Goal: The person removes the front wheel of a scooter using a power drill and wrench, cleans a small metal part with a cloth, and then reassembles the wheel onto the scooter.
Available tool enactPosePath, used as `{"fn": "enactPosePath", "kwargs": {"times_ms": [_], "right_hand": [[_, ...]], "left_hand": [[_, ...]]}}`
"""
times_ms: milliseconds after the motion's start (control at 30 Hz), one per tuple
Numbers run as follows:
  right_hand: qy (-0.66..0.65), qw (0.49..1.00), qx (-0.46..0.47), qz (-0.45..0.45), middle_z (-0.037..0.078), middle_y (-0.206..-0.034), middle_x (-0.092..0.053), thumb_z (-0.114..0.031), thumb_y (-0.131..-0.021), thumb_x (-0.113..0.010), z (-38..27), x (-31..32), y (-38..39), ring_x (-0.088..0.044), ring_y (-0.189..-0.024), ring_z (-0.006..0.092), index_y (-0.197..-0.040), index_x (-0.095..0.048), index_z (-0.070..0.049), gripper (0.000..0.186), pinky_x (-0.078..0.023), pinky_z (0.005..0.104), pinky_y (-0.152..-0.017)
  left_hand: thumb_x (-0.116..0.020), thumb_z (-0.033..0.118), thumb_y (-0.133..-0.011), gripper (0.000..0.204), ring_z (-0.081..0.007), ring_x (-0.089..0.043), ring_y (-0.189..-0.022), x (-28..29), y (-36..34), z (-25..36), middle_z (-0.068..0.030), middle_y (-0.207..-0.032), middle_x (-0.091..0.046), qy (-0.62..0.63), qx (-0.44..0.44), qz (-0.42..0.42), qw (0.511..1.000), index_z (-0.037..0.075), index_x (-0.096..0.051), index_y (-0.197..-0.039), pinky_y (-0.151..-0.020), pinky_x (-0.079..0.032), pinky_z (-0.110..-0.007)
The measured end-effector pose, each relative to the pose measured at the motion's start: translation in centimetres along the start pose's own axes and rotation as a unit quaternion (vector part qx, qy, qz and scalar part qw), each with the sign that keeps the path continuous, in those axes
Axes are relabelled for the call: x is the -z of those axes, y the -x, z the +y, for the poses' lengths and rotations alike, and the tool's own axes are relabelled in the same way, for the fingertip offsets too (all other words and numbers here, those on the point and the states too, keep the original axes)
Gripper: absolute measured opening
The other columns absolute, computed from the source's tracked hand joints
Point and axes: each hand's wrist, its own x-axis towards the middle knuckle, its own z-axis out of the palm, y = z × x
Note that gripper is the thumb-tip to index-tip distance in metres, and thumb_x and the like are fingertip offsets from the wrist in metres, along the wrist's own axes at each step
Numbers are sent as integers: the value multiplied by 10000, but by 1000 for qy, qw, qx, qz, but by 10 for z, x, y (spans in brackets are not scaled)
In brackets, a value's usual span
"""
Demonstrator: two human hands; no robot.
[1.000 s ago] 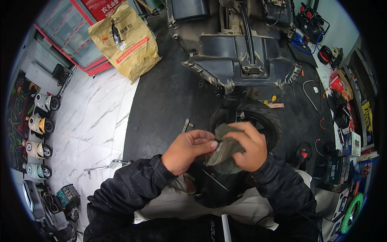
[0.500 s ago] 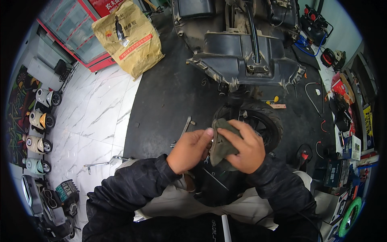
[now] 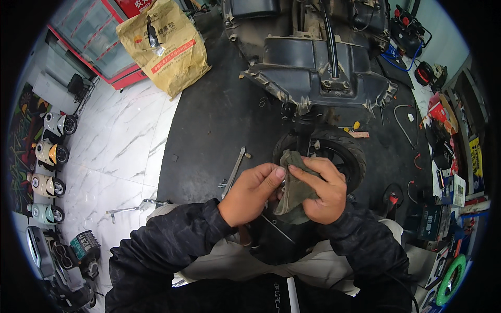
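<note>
A dull green-grey cloth [image 3: 294, 195] hangs folded in my right hand [image 3: 327, 189], whose fingers press it from the right side. My left hand [image 3: 253, 192] is closed, with the thumb tip against the cloth's left edge. Whatever its curled fingers pinch there is hidden. Both hands are held over my lap, just on the near side of a black wheel with a tyre [image 3: 356, 156]. Beyond the wheel stands a dusty dark vehicle body [image 3: 292, 65] with its plastic panels showing. Below the hands, a thin metal rod [image 3: 279, 231] lies across a dark object.
On the black mat left of my hands lies a wrench [image 3: 234, 171]. A metal tool [image 3: 122, 209] rests on the marble floor by my left knee. A large yellow paper bag [image 3: 180, 65] stands far left, near a red-framed glass cabinet [image 3: 104, 44]. Boxes [image 3: 437, 221] crowd the right.
My left hand has shifted slightly right. The cloth has turned and now hangs lower and flatter between my hands, with the right fingers further over its top.
</note>
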Motion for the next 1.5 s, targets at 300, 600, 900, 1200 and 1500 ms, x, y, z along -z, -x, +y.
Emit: {"fn": "enactPosePath", "kwargs": {"times_ms": [300, 600, 900, 1200, 1500], "right_hand": [[28, 991, -56, 121, 232, -1329, -670, 70, -621, -605, -2, 23, -10, -704, -1154, 401, -1186, -792, -7, 600, -573, 444, -1009], [52, 997, -2, -62, 169, -1366, -636, -77, -655, -851, -13, 8, -11, -659, -1159, 390, -1327, -748, -105, 681, -572, 469, -955], [87, 979, -13, -186, 121, -1408, -616, -97, -658, -868, -8, -4, 13, -628, -1221, 337, -1327, -718, -65, 687, -547, 438, -976], [35, 983, -4, -181, 135, -1339, -648, -69, -629, -895, 1, -13, 19, -670, -1170, 343, -1276, -737, -53, 667, -584, 434, -935], [13, 997, 16, -68, 108, -1165, -702, -55, -616, -863, 4, -12, 14, -710, -1036, 348, -999, -747, -61, 400, -576, 429, -855]], "left_hand": [[-601, 300, -1146, 435, -154, -636, -989, 7, -1, 13, -65, -1120, -695, 141, -38, -80, 986, -38, -601, -1420, -985, -556, -334], [-585, 82, -1131, 299, -91, -693, -1066, 7, 9, 11, -55, -1211, -745, -108, -31, -5, 994, -36, -642, -1400, -963, -570, -266], [-667, 89, -1078, 277, -86, -707, -998, 15, 7, -18, -54, -1121, -762, -38, 113, 13, 993, -38, -693, -1323, -893, -579, -248], [-720, 87, -1033, 249, -87, -702, -911, 23, 9, -22, -51, -1041, -762, -51, 158, 22, 986, -24, -728, -1256, -845, -570, -238], [-693, 102, -1076, 262, -82, -665, -1030, 10, 13, -13, -44, -1153, -730, -152, 40, 25, 987, -35, -695, -1298, -931, -544, -256]]}}
